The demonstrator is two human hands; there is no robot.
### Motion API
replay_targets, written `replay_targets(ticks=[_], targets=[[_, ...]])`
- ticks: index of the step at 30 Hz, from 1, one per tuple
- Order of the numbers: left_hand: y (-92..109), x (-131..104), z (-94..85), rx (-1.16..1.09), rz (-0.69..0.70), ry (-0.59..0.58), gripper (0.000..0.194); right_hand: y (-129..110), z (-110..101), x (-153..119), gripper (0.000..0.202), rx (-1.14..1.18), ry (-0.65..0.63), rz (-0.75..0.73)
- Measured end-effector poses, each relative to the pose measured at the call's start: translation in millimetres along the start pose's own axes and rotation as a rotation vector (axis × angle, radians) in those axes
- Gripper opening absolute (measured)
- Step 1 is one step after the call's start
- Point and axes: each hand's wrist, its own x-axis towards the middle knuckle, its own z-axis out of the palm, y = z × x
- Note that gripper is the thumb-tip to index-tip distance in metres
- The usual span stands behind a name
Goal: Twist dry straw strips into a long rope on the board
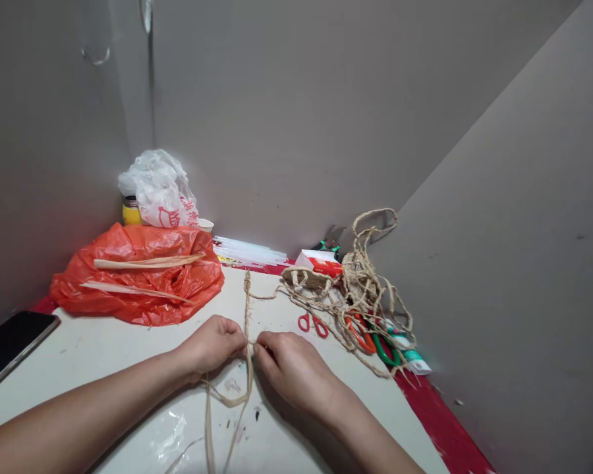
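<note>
A thin braid of straw-coloured fibre (pixel 247 309) runs down the middle of the white board, with loose flat strands (pixel 208 421) trailing from its lower end toward me. My left hand (pixel 217 345) pinches a strand at the left side of the braid, its fingers closed. From the right, my right hand (pixel 289 365) pinches at the same spot, thumb and forefinger together. Both sets of fingertips nearly meet at the braid, partly hiding the strands in them. A cord leads from near the braid's top to a tangled heap of braided rope (pixel 366 283).
At left, a red plastic bag (pixel 143 306) carries two fibre strips, and a phone (pixel 14 345) lies nearer. Behind are a white bag (pixel 161 184), a yellow jar (pixel 131 210) and white sticks (pixel 250 250). Red-handled scissors (pixel 312 324) lie beside the rope heap. Grey walls enclose the board.
</note>
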Motion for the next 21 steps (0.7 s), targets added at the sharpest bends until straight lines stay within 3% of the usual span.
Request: replay_targets(ticks=[5, 10, 12, 15, 17, 19, 21], targets=[[-4.9, -2.1, 2.2, -0.044, 0.055, 0.031, 0.016, -6.3, 2.1, -4.3, 0.033, 0.225, -0.092, -0.025], [3.4, -9.4, -0.9, -0.166, -0.01, -0.066, 0.019, -29.4, 16.3, -16.5, 0.031, 0.092, -0.105, -0.033], [5.9, -10.4, -3.6, -0.212, -0.013, -0.092, 0.017, -33.7, 13.5, -21.8, 0.029, 0.047, -0.151, -0.08], [7.4, -9.6, -8.2, -0.296, -0.006, -0.128, 0.017, -26.9, -1.1, -22.6, 0.029, 0.173, -0.217, -0.123], [7.8, -8.8, -10.7, -0.343, -0.013, -0.17, 0.019, -15.6, -10.5, -15.8, 0.037, 0.328, -0.086, -0.056], [8.1, -8.7, -12.2, -0.361, -0.018, -0.21, 0.02, -4.5, -13.1, -4.9, 0.039, 0.485, 0.138, 0.039], [8.1, -9.0, -12.5, -0.35, -0.013, -0.235, 0.021, 1.8, -7.0, 5.8, 0.034, 0.705, 0.221, 0.095]])
